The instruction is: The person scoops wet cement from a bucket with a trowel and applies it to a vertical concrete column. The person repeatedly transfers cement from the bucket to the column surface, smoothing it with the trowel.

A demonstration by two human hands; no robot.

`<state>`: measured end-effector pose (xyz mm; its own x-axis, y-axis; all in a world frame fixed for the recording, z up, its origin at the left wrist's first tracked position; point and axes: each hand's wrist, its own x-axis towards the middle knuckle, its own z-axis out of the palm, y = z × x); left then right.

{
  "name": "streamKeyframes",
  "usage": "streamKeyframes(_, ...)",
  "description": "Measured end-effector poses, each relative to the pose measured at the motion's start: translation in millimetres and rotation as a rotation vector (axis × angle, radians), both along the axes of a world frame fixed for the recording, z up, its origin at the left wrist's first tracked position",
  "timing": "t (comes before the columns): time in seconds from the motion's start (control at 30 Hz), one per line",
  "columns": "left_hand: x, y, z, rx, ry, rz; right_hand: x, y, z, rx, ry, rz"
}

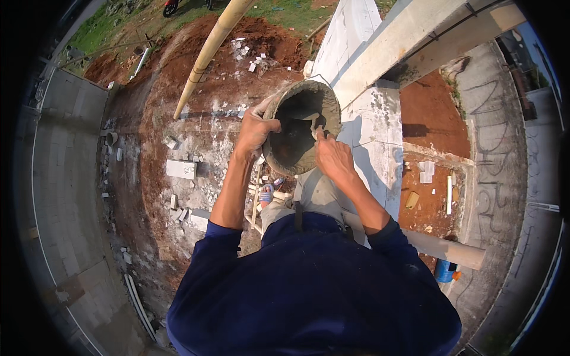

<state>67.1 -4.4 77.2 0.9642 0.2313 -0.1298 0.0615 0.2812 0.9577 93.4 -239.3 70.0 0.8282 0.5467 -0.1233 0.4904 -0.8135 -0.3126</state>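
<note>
A round bucket [289, 165], its rim and inside crusted with grey mortar, is tilted in front of me, its mouth facing me. My left hand [257, 127] grips the left rim, thumb hooked inside. Over the right side of the mouth, my right hand [335, 156] is closed round the handle of a trowel [313, 123], whose grey blade lies inside the bucket. Shadow hides how much mortar is at the bottom. Right beside the bucket runs the top of a white block wall [369, 127].
A concrete beam [392, 56] slants in from the upper right. A bamboo pole [211, 53] rises at the upper left. Far below, white blocks [180, 169] and rubble lie on red soil. Under me are bamboo poles and a plank [445, 248]. A blue container [444, 270] stands lower right.
</note>
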Motion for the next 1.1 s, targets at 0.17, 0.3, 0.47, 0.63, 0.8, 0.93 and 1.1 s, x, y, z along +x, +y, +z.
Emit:
streamKeyframes(0.17, 33.2, 9.9, 6.4, 0.142, 0.061, -0.257, -25.3, 9.1, -26.4, 0.095, 0.351, -0.009)
streamKeyframes(0.3, 57.7, 2.0, 4.1, 0.215, 0.185, -0.433, -46.6, 20.4, -35.3, 0.593, 1.21, -0.417)
streamKeyframes(0.47, 80.1, 12.8, -18.3, 0.203, 0.242, -0.364, -52.5, 13.2, -31.4, 1.147, 1.936, -0.722)
streamKeyframes(0.63, 78.1, 19.4, -57.7, -0.112, 0.341, -0.25, -54.2, -24.9, -36.9, 1.264, 2.242, -0.722)
streamKeyframes(0.8, 65.3, 8.4, -82.8, 0.041, 0.446, -0.058, -57.7, -58.6, -40.8, 1.463, 2.3, -0.708)
streamKeyframes(0.93, 38.9, -0.6, -86.6, -0.205, 0.521, 0.197, -54.5, -83.5, -29.3, 1.66, 2.17, -0.793)
streamKeyframes(1.1, 10.0, 12.4, -169.9, -0.446, 0.487, 0.47, -22.4, -116.0, -4.3, 1.905, 1.735, -0.786)
